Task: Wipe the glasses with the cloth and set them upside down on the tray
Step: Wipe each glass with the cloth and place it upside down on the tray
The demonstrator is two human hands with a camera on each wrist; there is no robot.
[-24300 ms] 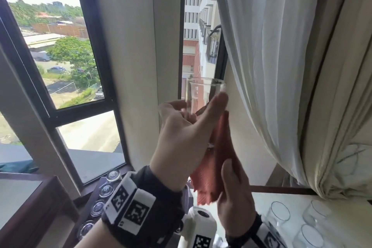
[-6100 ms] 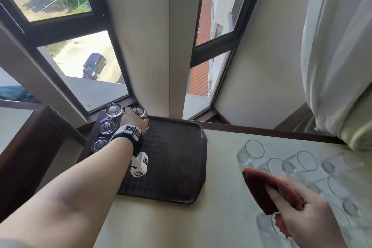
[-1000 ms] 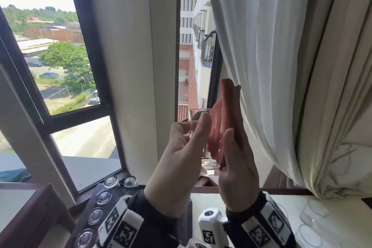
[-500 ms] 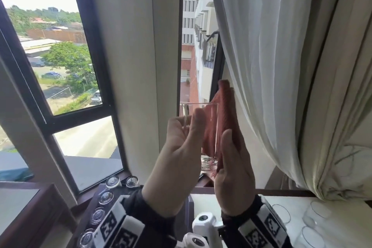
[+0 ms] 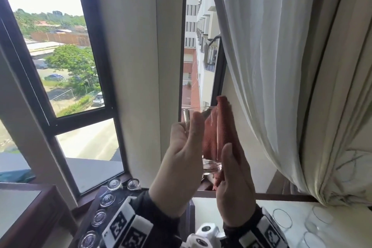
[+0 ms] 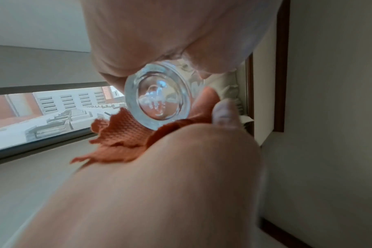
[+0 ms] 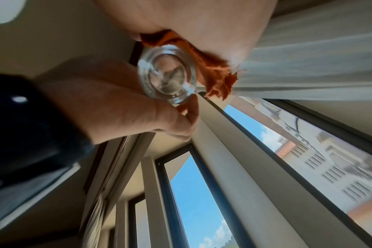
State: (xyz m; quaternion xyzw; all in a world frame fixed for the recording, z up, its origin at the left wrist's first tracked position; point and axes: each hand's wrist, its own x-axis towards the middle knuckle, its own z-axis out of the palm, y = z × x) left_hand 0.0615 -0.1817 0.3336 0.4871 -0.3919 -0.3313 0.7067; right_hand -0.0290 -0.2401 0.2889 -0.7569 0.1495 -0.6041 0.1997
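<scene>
The left hand [image 5: 181,159] is curled round a clear glass [image 5: 198,139], thumb up along the near wall and fingers wrapped behind it. The right hand [image 5: 233,185] presses a red cloth [image 5: 219,129] flat against the glass's right side, thumb straight along the cloth; its fingers are hidden behind the cloth, so how they lie cannot be told. The glass is held in the air at chest height before the window [image 5: 60,62], upright, its long axis vertical, open mouth up and thick base down. The cloth rises above the rim and hangs below the base.

The left wrist view looks straight up at the round base of the glass [image 6: 157,99], with the cloth [image 6: 121,139] bunched just beside it and the right hand's thumb tip [image 6: 225,112] on the cloth. The right wrist view shows the same base [image 7: 167,75] from the other side, the left hand [image 7: 121,107] cradling it and the cloth [image 7: 212,73] trapped under the right palm.

Only the head view shows what lies below: a dark tray [image 5: 96,201] bearing upturned glasses [image 5: 106,199] in a row at lower left, and more glasses [image 5: 281,217] on the pale table [image 5: 205,211] at lower right. A white curtain [image 5: 281,66] hangs to the right.
</scene>
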